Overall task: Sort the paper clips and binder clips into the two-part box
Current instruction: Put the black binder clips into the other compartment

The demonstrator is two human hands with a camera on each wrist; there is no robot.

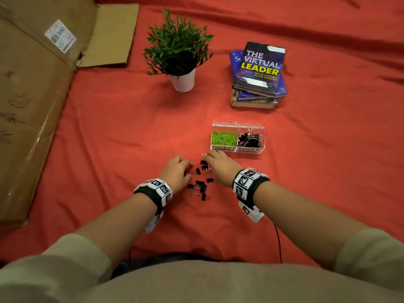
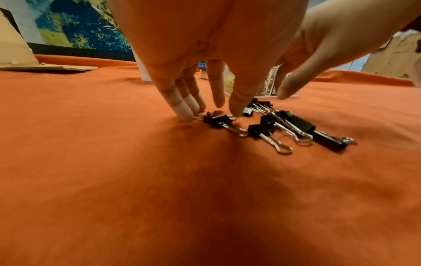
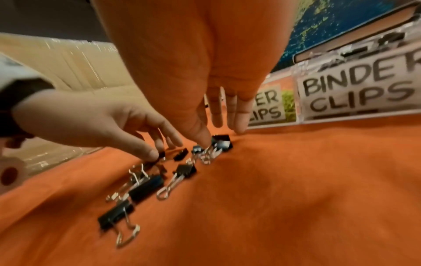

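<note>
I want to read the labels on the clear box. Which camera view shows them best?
The right wrist view: the box is close, "BINDER CLIPS" reads large, the paper label is half hidden by the right hand. The head view shows both labels small. In the left wrist view fingers mostly hide the box.

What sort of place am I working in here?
Probably a staged home or office sorting spot, not a proper desk: a wrinkled red cloth as the surface, a potted plant, stacked books and a flattened cardboard box.

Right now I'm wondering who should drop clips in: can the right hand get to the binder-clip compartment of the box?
Probably yes. The right hand lies just in front of the box, whose binder-clip compartment looks open on top, with nothing between them.
</note>
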